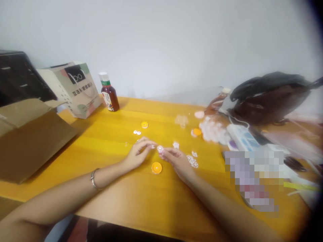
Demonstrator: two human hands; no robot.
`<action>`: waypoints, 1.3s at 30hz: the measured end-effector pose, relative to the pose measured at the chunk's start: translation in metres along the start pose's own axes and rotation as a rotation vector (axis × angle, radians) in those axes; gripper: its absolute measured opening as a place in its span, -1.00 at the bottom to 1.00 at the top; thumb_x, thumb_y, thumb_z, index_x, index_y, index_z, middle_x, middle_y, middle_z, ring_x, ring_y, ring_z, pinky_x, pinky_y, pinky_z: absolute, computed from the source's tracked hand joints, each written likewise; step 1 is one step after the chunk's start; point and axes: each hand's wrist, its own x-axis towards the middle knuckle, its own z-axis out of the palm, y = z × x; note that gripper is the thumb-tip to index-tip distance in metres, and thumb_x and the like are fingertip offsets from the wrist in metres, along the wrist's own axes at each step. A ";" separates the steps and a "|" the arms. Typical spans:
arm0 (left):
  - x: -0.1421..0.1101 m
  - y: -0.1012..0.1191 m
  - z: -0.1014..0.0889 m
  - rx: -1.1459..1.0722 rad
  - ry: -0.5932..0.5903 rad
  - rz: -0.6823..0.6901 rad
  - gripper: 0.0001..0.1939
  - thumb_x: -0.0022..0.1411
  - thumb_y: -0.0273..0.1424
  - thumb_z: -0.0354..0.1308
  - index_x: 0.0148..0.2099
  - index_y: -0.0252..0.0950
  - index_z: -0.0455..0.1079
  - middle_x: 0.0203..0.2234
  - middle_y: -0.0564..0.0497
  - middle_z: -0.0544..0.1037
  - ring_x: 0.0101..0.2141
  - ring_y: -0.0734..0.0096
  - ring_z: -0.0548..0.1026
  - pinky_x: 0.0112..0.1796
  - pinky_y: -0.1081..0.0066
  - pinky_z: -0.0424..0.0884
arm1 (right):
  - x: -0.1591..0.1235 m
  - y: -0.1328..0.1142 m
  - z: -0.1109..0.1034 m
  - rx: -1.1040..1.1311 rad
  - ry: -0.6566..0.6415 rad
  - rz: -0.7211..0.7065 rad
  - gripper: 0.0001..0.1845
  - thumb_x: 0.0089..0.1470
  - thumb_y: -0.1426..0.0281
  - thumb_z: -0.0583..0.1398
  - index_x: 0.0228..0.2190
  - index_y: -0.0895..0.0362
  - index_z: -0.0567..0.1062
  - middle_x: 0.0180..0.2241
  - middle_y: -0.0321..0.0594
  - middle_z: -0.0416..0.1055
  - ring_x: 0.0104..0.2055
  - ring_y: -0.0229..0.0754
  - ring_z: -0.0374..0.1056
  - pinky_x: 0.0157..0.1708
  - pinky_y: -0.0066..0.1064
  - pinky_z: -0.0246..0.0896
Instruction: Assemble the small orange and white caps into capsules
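Over the middle of the table my left hand pinches a tiny whitish piece at its fingertips, too small to name. My right hand is closed on a small round white openwork disc, held upright just beside the left fingertips. A round orange piece with a pale rim lies below both hands. To the right of my right hand are several white cut-out pieces and a white crown-like piece. Beyond my left hand lie small white discs and another orange round piece.
A brown cardboard box, a printed paper bag and a dark red drink bottle stand left. On the right are a heap of pale pieces, a white-blue box, a dark bag and a pixelated area. The wooden table ends near me.
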 end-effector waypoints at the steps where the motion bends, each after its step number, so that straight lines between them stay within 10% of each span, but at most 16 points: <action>1: 0.000 -0.001 0.000 -0.003 -0.002 -0.002 -0.77 0.23 -0.39 -0.03 -0.14 -0.28 0.40 -0.35 -0.05 0.40 -0.28 0.40 0.37 -0.18 0.35 0.29 | 0.000 0.000 0.000 0.007 -0.001 0.007 -0.79 -0.24 0.28 0.31 -0.48 0.12 0.54 -0.45 -0.25 0.50 -0.37 -0.25 0.40 -0.19 -0.33 0.28; 11: 0.000 -0.011 -0.002 0.046 -0.021 0.072 -0.70 0.16 -0.40 0.08 -0.02 -0.24 0.34 -0.26 -0.04 0.45 -0.27 0.45 0.44 -0.19 0.42 0.36 | -0.001 -0.004 -0.002 0.073 -0.064 0.080 -0.82 -0.21 0.33 0.31 -0.47 0.14 0.54 -0.47 -0.28 0.50 -0.40 -0.32 0.39 -0.19 -0.41 0.28; 22: 0.012 -0.007 -0.015 0.362 -0.240 0.559 -0.76 0.15 -0.48 0.10 -0.10 -0.25 0.35 -0.25 -0.04 0.50 -0.20 0.37 0.40 -0.15 0.32 0.28 | 0.004 -0.004 -0.009 0.020 -0.287 0.118 -0.81 -0.10 0.31 0.24 -0.44 0.18 0.55 -0.48 -0.24 0.48 -0.45 -0.36 0.33 -0.33 -0.51 0.23; 39: 0.006 -0.005 -0.002 0.148 -0.258 0.346 -0.79 0.19 -0.47 0.03 -0.11 -0.31 0.36 -0.25 -0.11 0.43 -0.22 0.40 0.41 -0.18 0.38 0.35 | 0.003 -0.006 -0.005 -0.010 -0.228 0.084 -0.88 -0.18 0.35 0.29 -0.49 0.14 0.55 -0.54 -0.32 0.47 -0.45 -0.38 0.33 -0.33 -0.49 0.18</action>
